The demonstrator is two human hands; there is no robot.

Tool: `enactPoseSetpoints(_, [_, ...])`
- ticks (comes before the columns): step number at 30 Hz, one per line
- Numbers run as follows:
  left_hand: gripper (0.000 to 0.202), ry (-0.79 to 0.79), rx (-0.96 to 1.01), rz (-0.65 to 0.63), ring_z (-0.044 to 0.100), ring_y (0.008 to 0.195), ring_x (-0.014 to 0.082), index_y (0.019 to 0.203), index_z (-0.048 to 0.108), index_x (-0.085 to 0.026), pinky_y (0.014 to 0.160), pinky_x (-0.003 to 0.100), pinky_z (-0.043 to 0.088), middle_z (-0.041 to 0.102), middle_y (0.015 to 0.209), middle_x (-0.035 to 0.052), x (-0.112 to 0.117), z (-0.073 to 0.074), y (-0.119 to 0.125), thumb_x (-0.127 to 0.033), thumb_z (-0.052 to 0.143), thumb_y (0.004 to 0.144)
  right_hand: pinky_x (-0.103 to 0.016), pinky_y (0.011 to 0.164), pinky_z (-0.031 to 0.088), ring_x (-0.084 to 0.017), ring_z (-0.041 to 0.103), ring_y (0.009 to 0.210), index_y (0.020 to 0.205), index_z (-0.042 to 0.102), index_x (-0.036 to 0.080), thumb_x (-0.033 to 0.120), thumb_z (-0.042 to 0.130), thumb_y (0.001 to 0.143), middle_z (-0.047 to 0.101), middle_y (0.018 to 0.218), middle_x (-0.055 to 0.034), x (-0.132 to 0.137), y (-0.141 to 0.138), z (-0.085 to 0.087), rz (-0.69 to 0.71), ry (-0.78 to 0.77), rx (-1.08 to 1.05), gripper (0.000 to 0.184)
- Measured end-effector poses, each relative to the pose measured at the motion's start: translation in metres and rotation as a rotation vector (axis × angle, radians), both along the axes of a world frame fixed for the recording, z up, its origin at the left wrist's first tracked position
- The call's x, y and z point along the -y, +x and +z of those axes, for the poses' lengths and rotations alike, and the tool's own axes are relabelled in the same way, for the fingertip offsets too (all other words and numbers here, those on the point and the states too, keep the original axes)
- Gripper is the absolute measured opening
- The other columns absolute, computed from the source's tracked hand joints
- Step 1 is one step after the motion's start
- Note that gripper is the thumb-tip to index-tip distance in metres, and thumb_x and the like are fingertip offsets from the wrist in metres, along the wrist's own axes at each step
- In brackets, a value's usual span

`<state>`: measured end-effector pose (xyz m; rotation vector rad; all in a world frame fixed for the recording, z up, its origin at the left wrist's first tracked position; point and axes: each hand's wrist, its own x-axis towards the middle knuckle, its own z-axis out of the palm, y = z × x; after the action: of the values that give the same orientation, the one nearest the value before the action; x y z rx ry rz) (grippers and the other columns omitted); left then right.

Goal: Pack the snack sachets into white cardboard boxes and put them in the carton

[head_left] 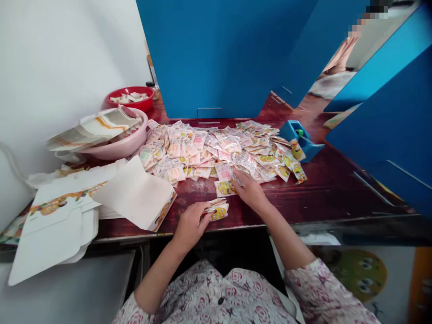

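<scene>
My left hand [192, 225] is closed around a small stack of printed sachets [218, 210], held just above the table's front edge. Yellow cartoon figures show on their faces. My right hand [251, 191] is at the front of a wide heap of the same sachets [202, 150]. Its thumb and fingers close on the edge of one sachet [224, 188] with a yellow print. Another sachet [222, 171], pinkish side up, lies right behind it, close to the fingertips. The fingers partly cover what they touch.
Flat white cartons [60, 225] and an open carton [138, 193] lie at left. Behind are a pink basin [135, 139] and a red basin [145, 104] of sachets. A blue tape dispenser [297, 135] stands right. Blue panels [216, 58] border the dark red table [324, 193].
</scene>
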<state>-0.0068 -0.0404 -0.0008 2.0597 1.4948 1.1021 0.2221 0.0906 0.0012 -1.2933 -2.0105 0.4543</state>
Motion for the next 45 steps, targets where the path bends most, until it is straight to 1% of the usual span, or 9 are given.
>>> enactPoseSetpoints(5, [0.052,-0.180,0.084,0.085,0.072,0.106,0.0228,0.140,0.049,-0.020,0.097,0.039,0.057,0.075,0.116,0.0093,0.000,0.003,-0.001,-0.026,0.064,0.091,-0.048,0.108,0.046,-0.033,0.057,0.128,0.128,0.063,0.014,0.026,0.065,0.086,0.064,0.135,-0.0192,0.002,-0.012,0.005,0.104,-0.032,0.363,0.043])
enactPoseSetpoints(9, [0.034,-0.172,0.063,0.034,0.072,0.105,0.0232,0.124,0.063,-0.021,0.096,0.039,0.056,0.076,0.115,0.0084,-0.002,0.005,-0.004,-0.024,0.063,0.091,-0.045,0.105,0.046,-0.032,0.061,0.120,0.120,0.067,0.012,0.022,0.066,0.087,0.068,0.124,-0.0190,0.010,-0.011,0.012,0.108,-0.076,0.458,0.035])
enactPoseSetpoints(16, [0.019,-0.043,-0.001,-0.085,0.073,0.099,0.0225,0.109,0.072,-0.022,0.090,0.039,0.058,0.078,0.107,0.0070,-0.005,0.006,-0.005,-0.025,0.061,0.094,-0.031,0.080,0.051,-0.020,0.067,0.087,0.090,0.072,0.019,0.022,0.073,0.081,0.072,0.091,-0.0061,0.009,-0.019,0.019,0.024,-0.189,0.038,0.010])
enactPoseSetpoints(23, [0.016,0.016,0.032,-0.049,0.062,0.126,0.0264,0.103,0.074,-0.020,0.105,0.045,0.052,0.062,0.138,0.0161,-0.001,0.001,-0.003,-0.023,0.062,0.093,-0.024,0.069,0.048,-0.014,0.064,0.074,0.086,0.075,0.023,0.024,0.060,0.089,0.074,0.081,0.0002,0.035,-0.044,0.042,0.460,-0.356,-0.047,0.015])
enactPoseSetpoints(27, [0.013,-0.023,0.018,-0.016,0.049,0.140,0.0318,0.097,0.075,-0.020,0.110,0.051,0.047,0.045,0.156,0.0162,-0.003,0.001,-0.004,-0.025,0.066,0.090,-0.025,0.067,0.047,-0.014,0.064,0.071,0.077,0.074,0.022,0.027,0.054,0.093,0.073,0.076,0.0001,0.043,-0.038,0.041,0.479,-0.378,-0.044,0.026])
enactPoseSetpoints(30, [0.013,-0.075,0.066,-0.091,0.068,0.114,0.0243,0.099,0.073,-0.021,0.100,0.042,0.055,0.071,0.123,0.0125,-0.005,0.002,-0.006,-0.026,0.063,0.092,-0.027,0.067,0.049,-0.017,0.066,0.071,0.078,0.073,0.020,0.036,0.050,0.097,0.073,0.074,-0.0020,0.031,-0.033,0.039,0.357,-0.379,-0.007,0.035])
enactPoseSetpoints(35, [0.018,-0.080,0.071,-0.051,0.070,0.104,0.0214,0.109,0.069,-0.022,0.094,0.036,0.055,0.074,0.111,0.0081,-0.001,0.004,-0.003,-0.024,0.061,0.093,-0.039,0.089,0.050,-0.031,0.068,0.103,0.120,0.068,0.013,0.044,0.059,0.094,0.073,0.111,-0.0174,0.001,-0.043,0.043,-0.135,-0.121,0.310,0.041])
enactPoseSetpoints(40, [0.052,-0.168,0.054,0.061,0.070,0.106,0.0230,0.140,0.051,-0.022,0.097,0.038,0.055,0.073,0.120,0.0086,0.001,0.004,-0.002,-0.026,0.066,0.089,-0.044,0.099,0.048,-0.037,0.059,0.120,0.119,0.067,0.006,0.037,0.070,0.087,0.068,0.122,-0.0247,-0.001,-0.064,0.034,-0.100,-0.136,0.599,0.045])
enactPoseSetpoints(45, [0.029,-0.125,0.024,-0.070,0.068,0.110,0.0237,0.120,0.065,-0.020,0.100,0.039,0.053,0.073,0.117,0.0093,-0.002,0.007,-0.005,-0.026,0.064,0.092,-0.040,0.103,0.047,-0.030,0.064,0.118,0.119,0.070,0.008,0.001,0.048,0.087,0.071,0.120,-0.0200,-0.007,-0.054,0.025,-0.073,-0.164,0.487,0.039])
